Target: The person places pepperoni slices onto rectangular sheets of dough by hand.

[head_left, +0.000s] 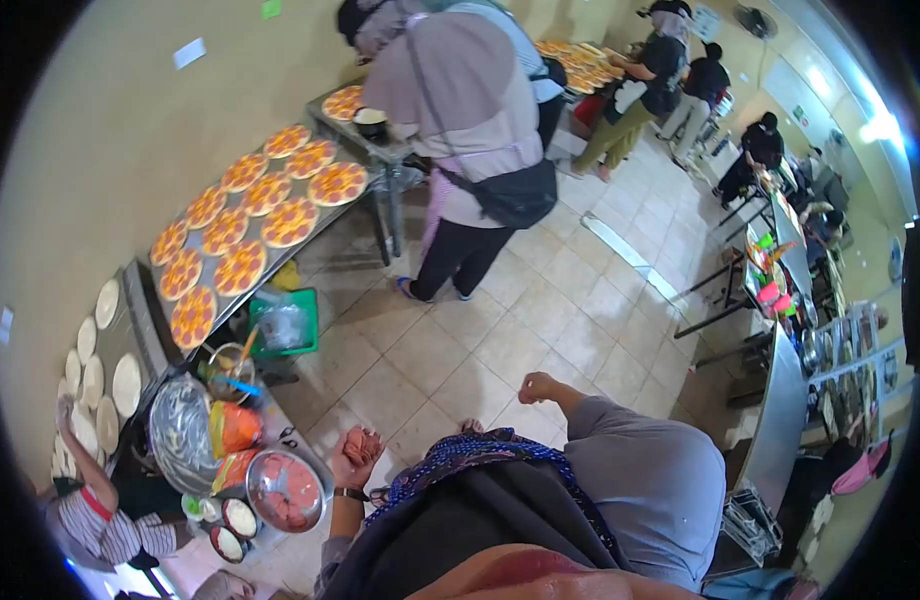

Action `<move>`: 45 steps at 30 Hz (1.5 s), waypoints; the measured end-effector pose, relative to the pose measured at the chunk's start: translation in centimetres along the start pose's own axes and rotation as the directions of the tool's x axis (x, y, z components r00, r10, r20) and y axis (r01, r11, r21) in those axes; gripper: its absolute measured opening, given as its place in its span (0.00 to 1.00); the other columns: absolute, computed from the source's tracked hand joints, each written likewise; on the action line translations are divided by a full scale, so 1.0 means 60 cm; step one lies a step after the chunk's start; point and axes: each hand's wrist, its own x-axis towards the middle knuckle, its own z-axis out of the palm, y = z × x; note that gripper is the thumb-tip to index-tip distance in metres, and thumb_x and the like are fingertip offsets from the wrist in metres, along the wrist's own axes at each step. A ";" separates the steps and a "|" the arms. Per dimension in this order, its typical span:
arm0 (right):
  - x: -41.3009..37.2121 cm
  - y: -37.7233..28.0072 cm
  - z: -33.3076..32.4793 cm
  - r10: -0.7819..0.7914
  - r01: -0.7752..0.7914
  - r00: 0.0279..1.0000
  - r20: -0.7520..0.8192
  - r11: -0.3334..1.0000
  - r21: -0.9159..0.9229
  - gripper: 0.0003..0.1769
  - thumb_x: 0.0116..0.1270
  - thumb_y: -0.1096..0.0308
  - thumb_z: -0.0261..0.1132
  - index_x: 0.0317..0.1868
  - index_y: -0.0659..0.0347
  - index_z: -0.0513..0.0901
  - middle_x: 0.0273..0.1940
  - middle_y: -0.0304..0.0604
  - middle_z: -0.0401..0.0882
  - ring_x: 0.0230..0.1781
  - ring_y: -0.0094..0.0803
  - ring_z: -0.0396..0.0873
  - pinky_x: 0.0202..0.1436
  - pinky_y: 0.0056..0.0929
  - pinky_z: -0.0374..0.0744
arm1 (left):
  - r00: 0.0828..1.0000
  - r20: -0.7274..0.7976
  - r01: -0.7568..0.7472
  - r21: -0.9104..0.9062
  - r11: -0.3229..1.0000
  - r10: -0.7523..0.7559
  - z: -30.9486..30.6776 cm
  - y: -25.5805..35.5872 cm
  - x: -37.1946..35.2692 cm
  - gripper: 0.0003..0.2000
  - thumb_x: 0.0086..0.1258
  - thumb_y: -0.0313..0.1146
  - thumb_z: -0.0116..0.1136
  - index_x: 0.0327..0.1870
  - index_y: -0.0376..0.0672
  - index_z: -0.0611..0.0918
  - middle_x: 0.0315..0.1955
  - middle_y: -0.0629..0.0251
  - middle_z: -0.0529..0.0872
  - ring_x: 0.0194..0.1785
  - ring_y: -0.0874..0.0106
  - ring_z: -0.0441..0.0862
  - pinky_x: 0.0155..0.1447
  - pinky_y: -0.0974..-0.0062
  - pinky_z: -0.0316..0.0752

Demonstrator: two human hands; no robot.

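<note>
My left hand (352, 468), with a dark band at the wrist, is closed around a handful of reddish meat slices (360, 446). Just left of it stands a metal bowl (318, 508) with similar pink slices (292, 486) inside. Out over the tiled floor, away from any table, is my right hand (538, 388). Its fingers are curled in, and their inner side is hidden. Beyond the bowls, topped pizza bases (242, 268) lie in rows on a metal table (202, 243).
By the bowl are orange packets (238, 428), a large plastic-covered basin (183, 428) and tubs of white food (240, 517). A green crate (302, 338) sits below the table. One person (465, 110) stands ahead; another's arm (92, 465) reaches over plain bases (126, 386).
</note>
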 end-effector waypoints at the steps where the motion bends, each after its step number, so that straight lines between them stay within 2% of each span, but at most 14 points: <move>1: -0.013 0.053 -0.019 0.101 -0.103 0.994 0.045 0.993 0.059 0.08 0.39 0.62 0.65 0.12 0.56 0.81 0.15 0.41 0.77 0.15 0.31 0.77 0.21 0.29 0.76 | 0.998 -0.021 0.053 0.026 0.998 -0.052 0.041 -0.022 0.030 0.17 0.69 0.48 0.51 0.48 0.45 0.78 0.44 0.61 0.81 0.57 0.57 0.75 0.64 0.50 0.64; 4: -0.005 0.235 -0.071 0.287 -0.259 0.947 0.142 0.947 -0.191 0.10 0.45 0.62 0.69 0.23 0.59 0.83 0.20 0.38 0.81 0.20 0.28 0.79 0.22 0.29 0.78 | 0.990 0.043 0.132 0.103 0.986 -0.137 0.159 -0.097 0.112 0.17 0.70 0.48 0.50 0.49 0.43 0.78 0.46 0.61 0.81 0.57 0.57 0.75 0.62 0.50 0.67; 8: -0.055 0.359 -0.137 0.492 -0.502 0.862 0.120 0.861 0.079 0.11 0.45 0.60 0.70 0.18 0.58 0.82 0.22 0.38 0.82 0.20 0.27 0.80 0.23 0.30 0.78 | 0.944 0.107 0.297 0.129 0.946 -0.311 0.294 -0.195 0.207 0.18 0.71 0.46 0.49 0.51 0.41 0.76 0.48 0.58 0.80 0.57 0.55 0.75 0.60 0.50 0.70; 11: -0.076 0.400 -0.176 0.473 -0.466 0.881 -0.001 0.869 0.169 0.11 0.46 0.61 0.72 0.25 0.60 0.83 0.24 0.40 0.83 0.22 0.27 0.81 0.24 0.29 0.79 | 0.911 0.084 0.379 0.216 0.900 -0.404 0.373 -0.257 0.283 0.20 0.71 0.45 0.49 0.54 0.38 0.74 0.49 0.55 0.79 0.58 0.53 0.74 0.60 0.49 0.70; 13: -0.085 0.402 -0.195 0.469 -0.378 0.867 -0.166 0.838 0.394 0.09 0.43 0.63 0.66 0.14 0.58 0.81 0.17 0.39 0.80 0.20 0.30 0.81 0.26 0.27 0.79 | 0.843 0.112 0.480 0.285 0.830 -0.526 0.424 -0.296 0.340 0.19 0.71 0.45 0.49 0.56 0.42 0.74 0.51 0.57 0.78 0.60 0.52 0.71 0.63 0.47 0.66; 17: -0.055 0.474 -0.221 0.476 -0.301 0.846 -0.239 0.798 0.522 0.15 0.47 0.63 0.70 0.34 0.63 0.83 0.23 0.43 0.83 0.22 0.31 0.82 0.26 0.27 0.79 | 0.764 0.143 0.555 0.352 0.753 -0.629 0.562 -0.383 0.461 0.20 0.71 0.45 0.48 0.56 0.40 0.74 0.51 0.55 0.77 0.60 0.51 0.72 0.64 0.47 0.66; 24: -0.101 0.602 -0.332 0.654 -0.391 0.754 -0.056 0.516 0.762 0.18 0.50 0.68 0.74 0.38 0.69 0.81 0.26 0.46 0.83 0.22 0.32 0.82 0.21 0.30 0.78 | 0.621 0.190 0.635 0.447 0.630 -0.761 0.855 -0.583 0.667 0.20 0.72 0.45 0.50 0.53 0.38 0.75 0.48 0.55 0.79 0.58 0.53 0.75 0.62 0.50 0.70; 28: -0.155 0.607 -0.433 0.758 -0.462 0.649 -0.067 0.463 0.757 0.06 0.55 0.76 0.66 0.33 0.68 0.79 0.27 0.47 0.83 0.24 0.31 0.82 0.26 0.29 0.80 | 0.531 0.175 0.679 0.498 0.540 -0.829 0.980 -0.700 0.752 0.19 0.72 0.46 0.49 0.53 0.39 0.76 0.47 0.56 0.79 0.58 0.54 0.75 0.61 0.52 0.71; 30: -0.159 0.620 -0.452 0.840 -0.083 0.512 -0.178 0.255 0.963 0.02 0.57 0.77 0.63 0.28 0.67 0.78 0.26 0.47 0.83 0.23 0.30 0.82 0.26 0.26 0.79 | 0.497 0.142 0.689 0.536 0.488 -0.856 1.028 -0.756 0.796 0.19 0.72 0.45 0.49 0.53 0.39 0.76 0.47 0.56 0.79 0.58 0.55 0.75 0.61 0.52 0.72; 31: -0.159 0.642 -0.448 0.848 -0.073 0.504 -0.165 0.232 0.970 0.02 0.57 0.77 0.63 0.28 0.67 0.78 0.26 0.47 0.83 0.23 0.30 0.82 0.26 0.26 0.79 | 0.464 0.125 0.711 0.538 0.453 -0.877 1.048 -0.787 0.822 0.20 0.72 0.45 0.49 0.53 0.39 0.76 0.47 0.56 0.79 0.58 0.55 0.75 0.61 0.53 0.72; 33: -0.156 0.684 -0.441 0.757 0.008 0.628 -0.181 0.227 0.974 0.05 0.59 0.76 0.61 0.25 0.67 0.78 0.25 0.47 0.82 0.24 0.30 0.82 0.25 0.25 0.78 | 0.426 0.101 0.730 0.549 0.408 -0.899 1.087 -0.852 0.878 0.20 0.72 0.45 0.49 0.54 0.39 0.75 0.47 0.56 0.79 0.58 0.55 0.75 0.61 0.53 0.72; 36: -0.191 0.696 -0.453 0.836 -0.290 0.520 -0.175 0.365 0.884 0.06 0.60 0.72 0.62 0.27 0.65 0.81 0.26 0.46 0.83 0.26 0.29 0.82 0.26 0.28 0.78 | 0.382 0.075 0.712 0.612 0.345 -0.921 1.148 -0.953 0.961 0.19 0.72 0.45 0.47 0.55 0.40 0.74 0.49 0.54 0.78 0.59 0.53 0.73 0.61 0.52 0.71; 37: -0.138 0.738 -0.442 0.774 -0.465 0.591 0.227 0.097 0.880 0.06 0.58 0.69 0.64 0.29 0.62 0.84 0.27 0.45 0.84 0.27 0.30 0.82 0.28 0.33 0.80 | 0.397 0.080 0.709 0.606 0.361 -0.914 1.171 -0.989 0.989 0.19 0.72 0.45 0.47 0.55 0.40 0.74 0.49 0.54 0.78 0.59 0.53 0.73 0.61 0.52 0.71; 45: -0.017 1.176 -0.761 0.718 -0.332 0.696 0.005 0.316 0.889 0.08 0.55 0.66 0.65 0.23 0.61 0.84 0.22 0.46 0.82 0.20 0.30 0.80 0.22 0.31 0.76 | 0.435 0.045 0.683 0.634 0.363 -0.899 1.371 -1.204 1.128 0.21 0.72 0.46 0.48 0.54 0.37 0.74 0.49 0.55 0.79 0.58 0.55 0.75 0.60 0.50 0.72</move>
